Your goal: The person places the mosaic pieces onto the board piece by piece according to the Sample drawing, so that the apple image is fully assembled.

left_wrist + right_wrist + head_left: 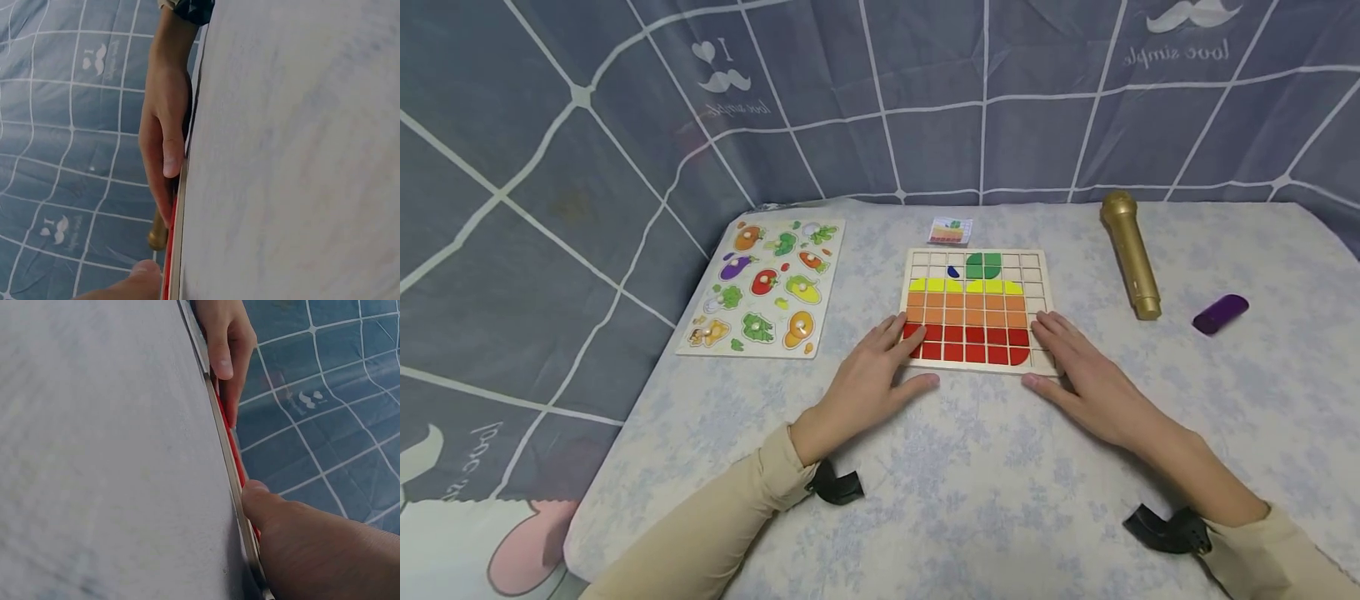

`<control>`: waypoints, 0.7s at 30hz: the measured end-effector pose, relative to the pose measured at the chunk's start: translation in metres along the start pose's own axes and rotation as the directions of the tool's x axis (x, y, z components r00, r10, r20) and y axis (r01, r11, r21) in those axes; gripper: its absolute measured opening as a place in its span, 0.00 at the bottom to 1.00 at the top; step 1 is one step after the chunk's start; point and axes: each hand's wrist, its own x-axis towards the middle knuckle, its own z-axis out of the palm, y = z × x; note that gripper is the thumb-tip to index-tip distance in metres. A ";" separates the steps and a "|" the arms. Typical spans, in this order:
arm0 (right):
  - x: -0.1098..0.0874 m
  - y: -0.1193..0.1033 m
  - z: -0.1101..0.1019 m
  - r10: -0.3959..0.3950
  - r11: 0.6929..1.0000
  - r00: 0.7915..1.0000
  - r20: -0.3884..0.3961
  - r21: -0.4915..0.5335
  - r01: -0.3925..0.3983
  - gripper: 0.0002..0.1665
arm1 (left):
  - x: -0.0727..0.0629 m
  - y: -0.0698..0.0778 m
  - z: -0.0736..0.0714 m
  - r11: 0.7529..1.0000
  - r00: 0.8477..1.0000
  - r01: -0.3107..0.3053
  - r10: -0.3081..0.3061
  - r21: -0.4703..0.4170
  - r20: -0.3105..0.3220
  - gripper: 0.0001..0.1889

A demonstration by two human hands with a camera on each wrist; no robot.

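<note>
A wooden grid board [1034,279] lies flat on the table, filled partly with coloured pieces. Red pieces [975,335] form its near rows, with orange pieces [975,308] and yellow pieces [936,286] beyond. Farther up sit green pieces [983,266] and a small blue piece [953,272]. My left hand [868,367] rests at the board's left side, its fingertips over the red corner. On the right side, the fingers of my right hand [1093,387] lie across the board's edge. Both thumbs are by the near edge. The right wrist view shows the red edge [228,434] between both hands.
A small picture card [950,231] stands behind the board. To the left lies a vegetable peg puzzle [778,321]. A gold microphone [1131,258] and a purple cylinder [1221,315] lie to the right. Grey checked cloth [940,150] hangs along the back and left.
</note>
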 end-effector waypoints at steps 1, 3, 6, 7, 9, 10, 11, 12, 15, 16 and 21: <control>0.000 0.000 0.000 0.002 1.000 1.000 0.001 0.003 -0.002 0.53 | 0.000 -0.001 0.000 1.000 1.000 0.009 -0.009 -0.017 -0.010 0.40; -0.001 0.000 0.000 0.002 1.000 1.000 -0.003 0.011 -0.002 0.52 | 0.000 -0.003 -0.001 0.999 0.999 0.030 -0.031 -0.040 -0.030 0.42; -0.001 0.000 0.000 -0.006 1.000 1.000 -0.028 0.012 0.006 0.54 | 0.002 -0.008 -0.002 0.997 0.996 0.063 -0.065 -0.038 -0.055 0.49; -0.001 0.001 0.000 -0.008 1.000 0.999 -0.041 0.006 0.009 0.55 | 0.004 -0.010 -0.002 0.997 0.996 0.071 -0.072 -0.028 -0.053 0.51; 0.000 0.003 0.001 -0.011 1.000 0.998 -0.065 -0.005 0.011 0.57 | 0.007 -0.014 0.000 0.997 0.996 0.083 -0.083 0.003 -0.031 0.55; 0.000 0.004 0.001 -0.014 1.000 0.997 -0.074 -0.012 0.013 0.58 | 0.008 -0.016 0.001 0.996 0.996 0.084 -0.084 0.017 -0.018 0.56; 0.001 0.005 0.001 -0.017 1.000 0.996 -0.083 -0.019 0.015 0.58 | 0.009 -0.017 0.003 0.996 0.996 0.087 -0.087 0.027 -0.003 0.57; 0.001 0.006 0.002 -0.018 1.000 0.996 -0.089 -0.024 0.015 0.59 | 0.010 -0.018 0.004 0.995 0.996 0.090 -0.090 0.036 0.011 0.56; 0.002 0.010 0.005 -0.020 0.999 0.995 -0.101 -0.038 0.016 0.60 | 0.013 -0.020 0.009 0.994 0.994 0.101 -0.102 0.047 0.034 0.56; 0.003 0.011 0.006 -0.021 0.999 0.994 -0.104 -0.045 0.016 0.60 | 0.014 -0.021 0.010 0.993 0.994 0.104 -0.105 0.047 0.030 0.56; 0.010 0.013 0.011 -0.006 0.996 0.995 -0.098 -0.087 -0.003 0.61 | 0.016 -0.022 0.013 0.993 0.993 0.116 -0.117 0.034 0.005 0.58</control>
